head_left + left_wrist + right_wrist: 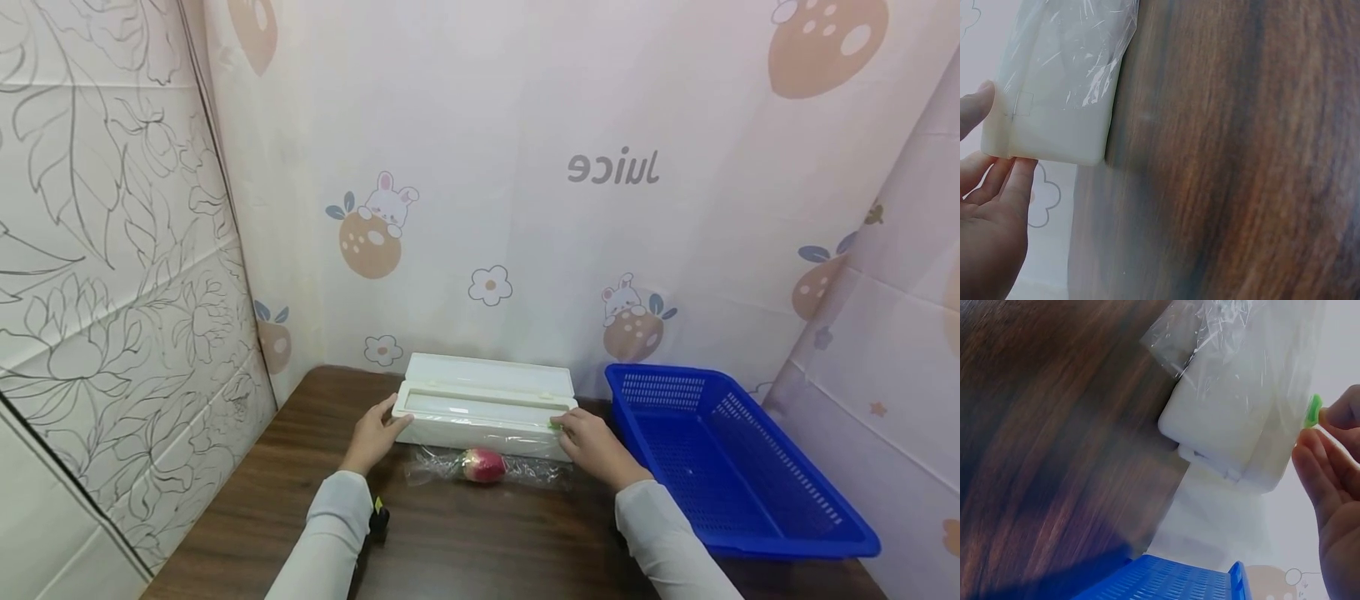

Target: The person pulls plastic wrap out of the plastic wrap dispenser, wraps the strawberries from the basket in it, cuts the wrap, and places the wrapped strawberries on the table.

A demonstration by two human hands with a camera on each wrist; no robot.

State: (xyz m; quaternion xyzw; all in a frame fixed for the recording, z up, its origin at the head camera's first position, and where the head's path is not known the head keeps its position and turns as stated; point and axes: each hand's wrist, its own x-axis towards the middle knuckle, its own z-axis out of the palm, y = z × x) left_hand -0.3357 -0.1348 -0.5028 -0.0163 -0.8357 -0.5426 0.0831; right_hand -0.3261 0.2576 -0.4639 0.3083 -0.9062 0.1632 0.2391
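A white cling film dispenser [480, 431] stands at the back of the table, its lid [487, 372] raised behind it. Clear film hangs over its front. My left hand [372, 437] grips the dispenser's left end, the thumb on top and the fingers at the end face in the left wrist view. Near the right end, my right hand [595, 446] pinches a small green slide cutter [1314, 411] between thumb and fingers. In front of the dispenser lies a red fruit with a pale yellowish end [484, 466], with crinkled clear film [536, 472] around it and out to both sides.
To the right stands a blue plastic basket [750, 546] with perforated walls, close to my right forearm. Patterned curtains [487, 208] hang behind the dark wooden table [465, 550] and on both sides. A small black object [379, 523] shows beside my left wrist.
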